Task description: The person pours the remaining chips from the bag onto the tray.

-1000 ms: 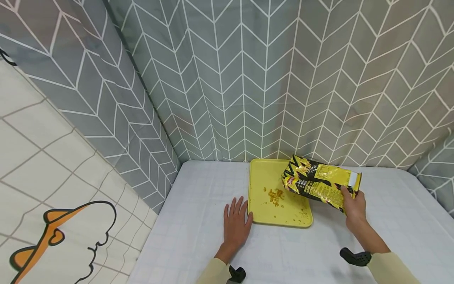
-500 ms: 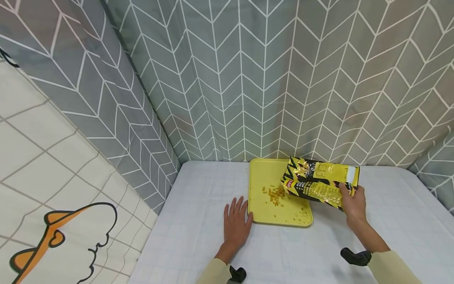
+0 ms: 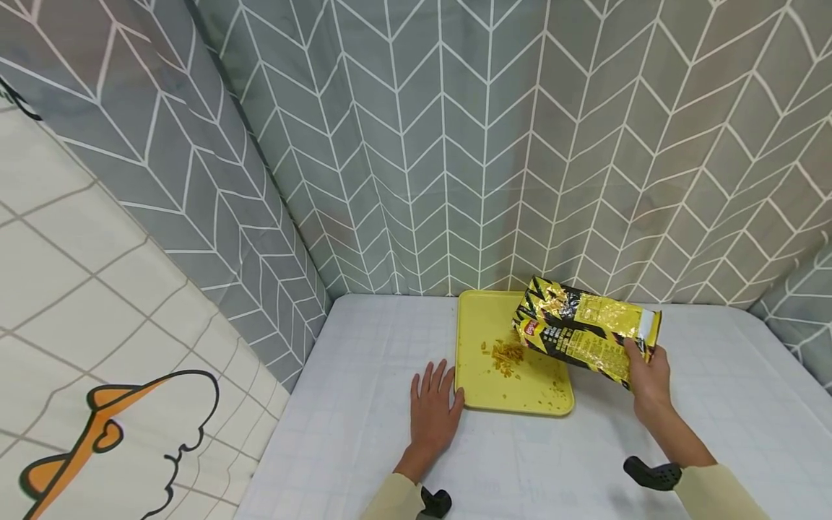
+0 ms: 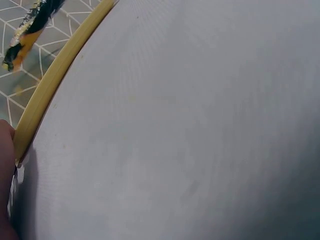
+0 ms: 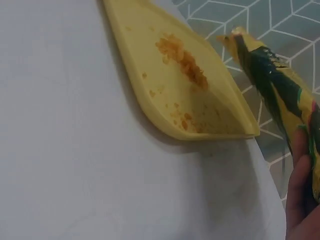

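Note:
A black and yellow snack bag (image 3: pixel 581 328) is gripped near its right end by my right hand (image 3: pixel 650 379), thumb on top. Its other end hangs over the right part of a yellow tray (image 3: pixel 477 318). Crunchy golden-brown snack pieces (image 3: pixel 507 355) lie heaped in the tray's middle, with crumbs towards its near right corner. In the right wrist view the bag (image 5: pixel 275 75) is held above the tray. My left hand (image 3: pixel 434 412) lies flat on the table with fingers spread, its thumb at the tray's left edge. The tray's rim (image 4: pixel 55 82) crosses the left wrist view.
A white cloth covers the table (image 3: pixel 364 361). Behind it hangs a grey curtain (image 3: pixel 422 180) with white zigzag lines, close to the tray's far edge. A light checked cloth (image 3: pixel 130 310) with a cartoon drawing hangs at the left.
The bag's left end has dipped and come up again in my right hand. The snack heap on the tray has grown. My left hand has stayed in place.

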Action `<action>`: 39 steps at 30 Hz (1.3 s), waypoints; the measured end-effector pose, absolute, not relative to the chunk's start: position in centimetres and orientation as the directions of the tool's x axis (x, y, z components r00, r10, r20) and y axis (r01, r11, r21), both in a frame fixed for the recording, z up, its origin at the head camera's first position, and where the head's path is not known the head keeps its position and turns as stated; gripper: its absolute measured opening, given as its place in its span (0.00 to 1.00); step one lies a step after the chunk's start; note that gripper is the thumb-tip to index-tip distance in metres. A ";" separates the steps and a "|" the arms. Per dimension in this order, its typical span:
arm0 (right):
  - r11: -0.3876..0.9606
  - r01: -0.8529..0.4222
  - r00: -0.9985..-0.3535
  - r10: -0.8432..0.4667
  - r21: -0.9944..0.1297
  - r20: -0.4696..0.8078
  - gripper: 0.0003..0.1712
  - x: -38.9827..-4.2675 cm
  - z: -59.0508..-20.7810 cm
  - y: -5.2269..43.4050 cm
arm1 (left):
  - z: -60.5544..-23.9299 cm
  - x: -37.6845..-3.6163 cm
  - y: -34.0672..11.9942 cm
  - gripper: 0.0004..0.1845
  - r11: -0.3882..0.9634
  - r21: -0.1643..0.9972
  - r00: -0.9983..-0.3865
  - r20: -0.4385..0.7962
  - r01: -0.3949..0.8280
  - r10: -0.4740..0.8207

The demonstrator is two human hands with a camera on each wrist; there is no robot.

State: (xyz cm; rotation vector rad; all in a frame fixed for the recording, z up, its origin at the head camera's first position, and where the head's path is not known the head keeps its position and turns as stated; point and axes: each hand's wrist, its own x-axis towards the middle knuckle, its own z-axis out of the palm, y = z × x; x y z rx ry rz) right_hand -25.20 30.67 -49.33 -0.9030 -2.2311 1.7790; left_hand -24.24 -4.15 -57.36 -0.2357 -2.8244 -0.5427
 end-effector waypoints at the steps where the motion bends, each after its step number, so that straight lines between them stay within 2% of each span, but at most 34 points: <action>1: 0.121 0.355 -0.810 0.535 -0.927 -0.241 0.44 -25.2 -49.4 30.6 | -57.4 -24.3 -4.2 0.27 0.917 0.342 -0.954 0.278 0.205 0.110; 6: 0.174 0.358 -0.813 0.541 -0.918 -0.215 0.43 -25.1 -49.5 30.6 | -57.4 -24.3 -4.2 0.26 0.916 0.342 -0.951 0.288 0.212 0.112; 13: 0.084 0.351 -0.805 0.537 -0.933 -0.254 0.44 -25.2 -49.2 30.7 | -57.6 -24.2 -4.2 0.26 0.914 0.338 -0.939 0.327 0.224 0.108; 18: 0.157 0.367 -0.811 0.538 -0.917 -0.232 0.43 -25.2 -49.4 30.7 | -57.5 -24.2 -4.2 0.26 0.916 0.336 -0.944 0.311 0.219 0.111; 23: 0.147 0.357 -0.821 0.521 -0.922 -0.235 0.44 -25.2 -49.4 30.7 | -57.4 -24.2 -4.2 0.27 0.914 0.347 -0.950 0.292 0.211 0.109; 30: 0.253 0.353 -0.829 0.531 -0.901 -0.176 0.43 -25.0 -49.3 30.5 | -57.6 -24.2 -4.2 0.27 0.919 0.336 -0.951 0.290 0.207 0.108; 35: 0.189 0.364 -0.815 0.538 -0.912 -0.214 0.43 -25.0 -49.0 30.5 | -57.6 -24.2 -4.2 0.26 0.919 0.332 -0.943 0.316 0.214 0.105; 39: 0.212 0.373 -0.811 0.548 -0.903 -0.206 0.43 -25.0 -48.9 30.4 | -57.6 -24.1 -4.1 0.25 0.910 0.344 -0.929 0.357 0.232 0.101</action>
